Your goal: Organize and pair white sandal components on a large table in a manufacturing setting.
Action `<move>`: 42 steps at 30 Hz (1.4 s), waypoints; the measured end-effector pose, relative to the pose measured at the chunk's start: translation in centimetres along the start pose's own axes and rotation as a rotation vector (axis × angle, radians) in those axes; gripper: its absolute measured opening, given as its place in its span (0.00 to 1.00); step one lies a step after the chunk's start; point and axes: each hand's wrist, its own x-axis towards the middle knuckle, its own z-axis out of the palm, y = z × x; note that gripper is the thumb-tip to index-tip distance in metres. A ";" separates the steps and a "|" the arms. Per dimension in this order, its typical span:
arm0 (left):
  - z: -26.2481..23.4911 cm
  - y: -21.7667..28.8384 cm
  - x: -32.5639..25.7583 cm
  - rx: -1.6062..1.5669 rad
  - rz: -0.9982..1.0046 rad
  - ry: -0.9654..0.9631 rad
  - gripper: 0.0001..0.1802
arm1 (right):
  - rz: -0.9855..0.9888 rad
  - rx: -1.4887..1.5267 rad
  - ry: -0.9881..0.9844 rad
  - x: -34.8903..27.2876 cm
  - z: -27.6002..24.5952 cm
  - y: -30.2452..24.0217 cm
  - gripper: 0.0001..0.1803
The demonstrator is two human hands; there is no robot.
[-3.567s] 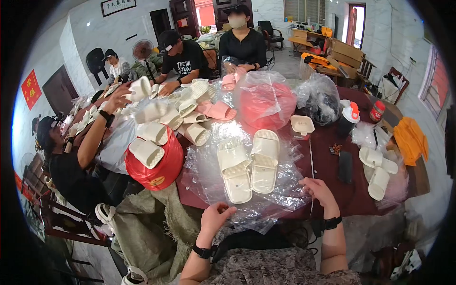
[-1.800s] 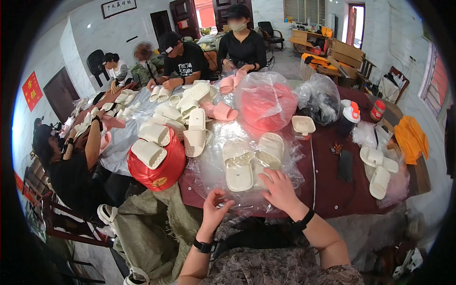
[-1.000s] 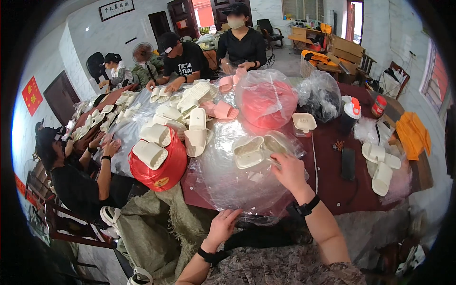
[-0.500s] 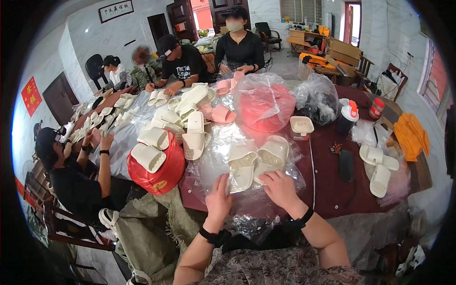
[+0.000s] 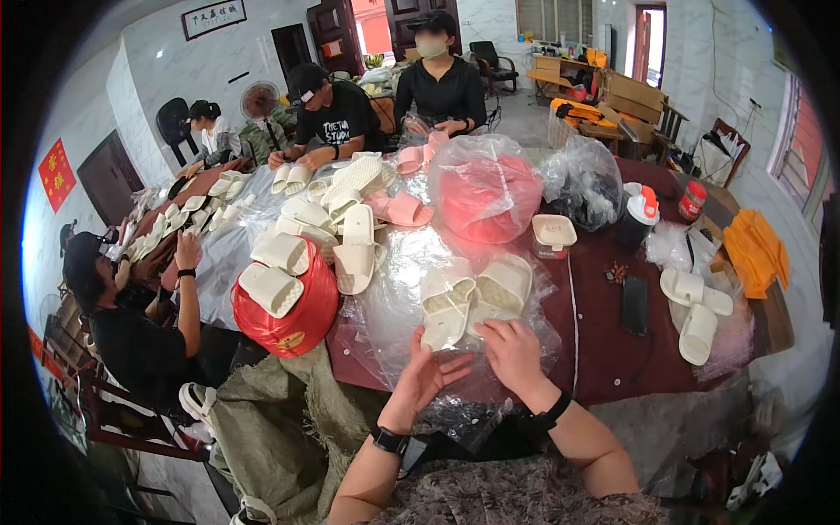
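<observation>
A pair of cream slippers lies side by side in a clear plastic bag (image 5: pixel 544 328) in front of me, the left slipper (image 5: pixel 444 325) and the right slipper (image 5: pixel 501 289) both showing through the film. My left hand (image 5: pixel 427 374) is turned partly palm up below the left slipper, its fingers apart and nothing gripped in it. At the near end of the right slipper, my right hand (image 5: pixel 514 354) has its bent fingers on the edge of the bag, seemingly pinching the film. Its thumb is partly hidden.
On the left stands a red bundle (image 5: pixel 289 306) with slippers on top. More cream and pink slippers (image 5: pixel 407 210) lie beyond. A lidded tub (image 5: pixel 553 234), a phone (image 5: pixel 634 306), a tumbler (image 5: pixel 640 217) and loose slippers (image 5: pixel 697 332) are on the right. Other people work around the table.
My left hand has come off the left slipper's near end and turned palm up, fingers spreading. My right hand has shifted only slightly. A person at left has lowered one hand.
</observation>
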 end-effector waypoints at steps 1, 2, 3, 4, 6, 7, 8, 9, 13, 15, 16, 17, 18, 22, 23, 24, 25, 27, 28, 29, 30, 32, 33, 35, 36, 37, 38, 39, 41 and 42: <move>0.3 0.0 0.1 -0.124 -0.029 -0.051 0.31 | -0.070 -0.029 0.006 0.1 0.2 -0.3 0.24; -0.1 -0.3 0.2 -0.123 -0.023 -0.050 0.31 | -0.144 -0.056 0.012 0.2 0.5 -0.9 0.22; -1.0 -0.8 0.7 -0.149 0.012 -0.006 0.30 | -0.196 -0.078 -0.015 0.2 0.7 -1.5 0.20; -1.8 -1.3 1.0 -0.176 0.047 0.040 0.30 | -0.199 -0.075 -0.018 0.0 1.3 -2.0 0.20; -1.4 -2.1 1.6 -0.119 0.060 0.162 0.30 | -0.257 -0.020 -0.041 -0.4 1.9 -2.4 0.22; -1.4 -2.3 1.8 -0.062 0.073 0.288 0.32 | -0.290 -0.027 -0.044 -0.4 2.0 -2.3 0.22; -1.4 -2.3 1.8 -0.062 0.073 0.288 0.32 | -0.290 -0.027 -0.045 -0.4 1.8 -2.2 0.22; -1.5 -2.4 1.7 -0.095 0.050 0.323 0.35 | -0.315 -0.031 -0.103 -0.5 1.5 -2.1 0.22; -3.1 -1.9 0.5 0.011 0.026 0.368 0.44 | -0.311 0.294 -0.186 -0.1 -1.9 -3.2 0.19; -2.2 -0.4 0.4 -0.010 0.020 0.432 0.44 | -0.242 0.456 -0.050 -0.6 -3.3 -2.9 0.17; -2.0 0.1 0.4 -0.032 0.011 0.496 0.45 | -0.166 0.613 0.088 -1.0 -3.7 -2.4 0.16; -2.3 0.5 0.1 0.012 0.030 0.507 0.43 | -0.115 0.532 0.284 -1.8 -4.0 -2.1 0.12; -2.6 1.0 -0.1 0.011 0.030 0.508 0.43 | -0.051 0.455 0.356 -2.8 -3.8 -1.1 0.12; -4.2 3.0 -1.1 0.037 0.283 0.453 0.44 | 0.105 0.398 0.105 -3.1 -2.5 1.0 0.16; -3.4 4.2 -1.9 0.104 0.393 0.433 0.45 | 0.034 0.347 -0.122 -3.0 -2.2 1.6 0.20; -1.6 5.6 -3.3 0.170 0.498 0.406 0.47 | 0.040 0.344 -0.117 -3.7 -1.6 2.3 0.20; 0.0 7.1 -4.8 0.211 0.541 0.408 0.48 | 0.021 0.259 -0.234 -4.7 -0.7 2.8 0.26; 1.8 10.2 -8.4 0.340 0.623 0.430 0.50 | -0.009 0.121 -0.402 -5.6 0.3 3.8 0.39; 1.8 11.5 -10.5 0.424 0.661 0.449 0.51 | -0.013 0.129 -0.406 -5.6 0.5 3.7 0.39; 2.6 12.6 -12.8 0.465 0.696 0.544 0.52 | 0.026 0.081 -0.401 -5.4 0.4 3.6 0.40; 3.0 13.7 -15.1 0.504 0.730 0.639 0.53 | 0.064 0.031 -0.396 -5.3 0.5 3.5 0.40; 2.2 17.2 -19.9 0.668 0.762 0.687 0.54 | 0.044 0.017 -0.363 -5.1 1.0 3.7 0.42; 2.5 18.3 -21.9 0.746 0.754 0.750 0.54 | 0.076 -0.015 -0.349 -5.0 1.3 3.7 0.42; 3.0 20.1 -26.3 0.908 0.735 0.894 0.54 | 0.092 -0.029 -0.337 -4.1 1.9 3.1 0.41; 2.4 21.3 -28.3 0.985 0.720 0.882 0.52 | 0.131 -0.061 -0.372 -3.6 2.1 2.9 0.42; 1.6 21.3 -29.8 1.051 0.692 0.914 0.49 | 0.157 -0.103 -0.412 -3.2 2.5 2.3 0.42; 1.4 21.4 -30.7 1.122 0.659 0.946 0.47 | 0.186 -0.140 -0.451 -2.9 2.8 1.9 0.42; 0.6 21.4 -31.4 1.125 0.668 0.971 0.47 | 0.164 -0.127 -0.454 -2.8 3.3 1.7 0.42; -2.8 20.9 -31.5 1.664 0.500 1.020 0.42 | 0.159 -0.172 -0.386 -2.6 4.4 1.9 0.42; -3.6 20.3 -30.5 1.740 0.257 1.176 0.41 | 0.140 -0.169 -0.385 -2.8 4.6 2.1 0.42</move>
